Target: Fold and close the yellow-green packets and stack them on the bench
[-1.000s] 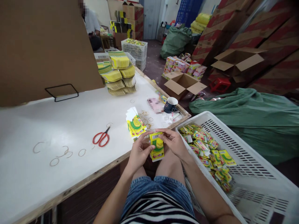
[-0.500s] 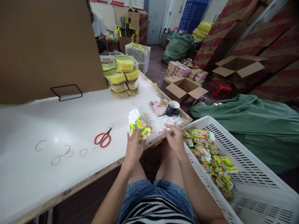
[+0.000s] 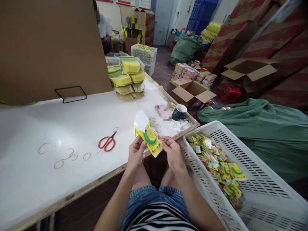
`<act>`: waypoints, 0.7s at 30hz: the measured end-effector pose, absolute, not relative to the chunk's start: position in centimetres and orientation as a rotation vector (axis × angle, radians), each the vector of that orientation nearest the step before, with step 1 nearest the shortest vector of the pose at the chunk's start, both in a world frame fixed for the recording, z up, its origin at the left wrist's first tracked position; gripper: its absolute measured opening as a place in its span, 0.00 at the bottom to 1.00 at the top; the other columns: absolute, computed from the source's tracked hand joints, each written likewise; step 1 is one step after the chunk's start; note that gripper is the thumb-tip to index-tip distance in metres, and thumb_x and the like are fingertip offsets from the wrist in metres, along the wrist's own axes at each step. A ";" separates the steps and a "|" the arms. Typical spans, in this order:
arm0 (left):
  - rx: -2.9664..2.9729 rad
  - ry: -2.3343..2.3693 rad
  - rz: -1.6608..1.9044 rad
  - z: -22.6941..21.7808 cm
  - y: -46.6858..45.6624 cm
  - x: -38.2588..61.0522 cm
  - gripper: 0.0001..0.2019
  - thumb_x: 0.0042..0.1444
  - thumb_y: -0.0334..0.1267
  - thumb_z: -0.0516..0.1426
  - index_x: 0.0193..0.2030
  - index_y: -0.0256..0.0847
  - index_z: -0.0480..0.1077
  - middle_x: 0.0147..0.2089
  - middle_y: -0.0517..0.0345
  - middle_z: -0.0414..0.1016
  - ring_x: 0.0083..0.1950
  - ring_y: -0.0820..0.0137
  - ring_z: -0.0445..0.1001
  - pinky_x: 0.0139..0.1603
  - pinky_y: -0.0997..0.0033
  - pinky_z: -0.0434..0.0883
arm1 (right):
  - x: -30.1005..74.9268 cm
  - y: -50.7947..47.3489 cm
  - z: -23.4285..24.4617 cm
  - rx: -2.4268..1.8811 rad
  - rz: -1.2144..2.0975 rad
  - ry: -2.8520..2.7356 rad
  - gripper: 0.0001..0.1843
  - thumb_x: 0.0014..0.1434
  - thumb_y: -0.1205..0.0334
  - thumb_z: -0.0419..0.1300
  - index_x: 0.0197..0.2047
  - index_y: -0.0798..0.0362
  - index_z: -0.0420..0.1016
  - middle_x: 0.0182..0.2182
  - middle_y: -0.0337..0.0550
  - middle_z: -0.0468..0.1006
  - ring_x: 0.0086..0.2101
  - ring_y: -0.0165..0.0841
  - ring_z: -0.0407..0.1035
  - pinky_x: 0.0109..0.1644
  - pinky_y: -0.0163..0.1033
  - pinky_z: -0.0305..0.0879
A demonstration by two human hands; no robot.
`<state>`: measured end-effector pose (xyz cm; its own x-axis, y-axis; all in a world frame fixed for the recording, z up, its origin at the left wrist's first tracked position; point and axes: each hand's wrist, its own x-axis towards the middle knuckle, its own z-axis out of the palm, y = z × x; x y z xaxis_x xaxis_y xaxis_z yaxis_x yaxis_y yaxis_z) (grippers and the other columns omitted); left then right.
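Both my hands hold a flat yellow-and-green printed packet (image 3: 148, 136) lifted just above the near edge of the white table (image 3: 60, 128). My left hand (image 3: 136, 154) pinches its lower left side. My right hand (image 3: 172, 153) grips its lower right corner with closed fingers. To my right stands a white slotted crate (image 3: 252, 166) with several small yellow, green and red sachets (image 3: 216, 160) lying in it. Loose rubber bands (image 3: 154, 122) lie on the table just behind the packet.
Red-handled scissors (image 3: 107, 142) and more rubber bands (image 3: 64, 157) lie left of my hands. Stacks of yellow packets (image 3: 127, 78) and a dark mug (image 3: 180, 112) stand farther back. A cardboard sheet (image 3: 48, 48) leans behind; another person (image 3: 104, 29) sits beyond it. Open cartons (image 3: 192, 91) and green sacks (image 3: 252, 122) cover the floor.
I laid a filled sachet packet down on the pile at the table edge, and now both hands have lifted a flat packet from that pile. The camera shifted slightly right.
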<state>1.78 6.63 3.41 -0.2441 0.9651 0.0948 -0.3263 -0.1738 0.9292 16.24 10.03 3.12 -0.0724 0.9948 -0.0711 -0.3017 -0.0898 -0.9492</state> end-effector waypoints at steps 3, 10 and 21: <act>0.833 0.751 1.493 3.5 6.2 2.2 0.28 0.51 0.53 0.63 0.55 0.40 0.72 0.56 0.44 0.77 0.59 0.55 0.73 0.57 0.59 0.72 | 16.1 8.2 3.7 -1.006 1.548 -0.929 0.17 0.45 0.54 0.72 0.37 0.53 0.78 0.33 0.42 0.81 0.35 0.35 0.75 0.46 0.43 0.72; 0.840 0.737 1.464 4.0 5.3 2.7 0.24 0.51 0.50 0.64 0.50 0.38 0.74 0.49 0.45 0.80 0.54 0.56 0.76 0.52 0.62 0.73 | 16.8 7.0 5.8 -1.087 1.488 -1.132 0.19 0.47 0.50 0.70 0.38 0.53 0.78 0.33 0.43 0.81 0.36 0.36 0.73 0.44 0.42 0.71; 0.970 1.188 1.565 4.2 4.8 3.9 0.32 0.57 0.42 0.61 0.64 0.45 0.50 0.49 0.50 0.76 0.43 0.67 0.79 0.42 0.69 0.75 | 17.3 6.3 4.7 -1.238 1.166 -1.345 0.14 0.56 0.50 0.63 0.32 0.53 0.72 0.28 0.42 0.76 0.31 0.35 0.70 0.36 0.38 0.69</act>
<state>3.93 4.84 4.24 -0.2716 0.9606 0.0591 -0.2011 -0.1167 0.9726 17.27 6.31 4.72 -0.0530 0.9980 0.0331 0.1090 0.0387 -0.9933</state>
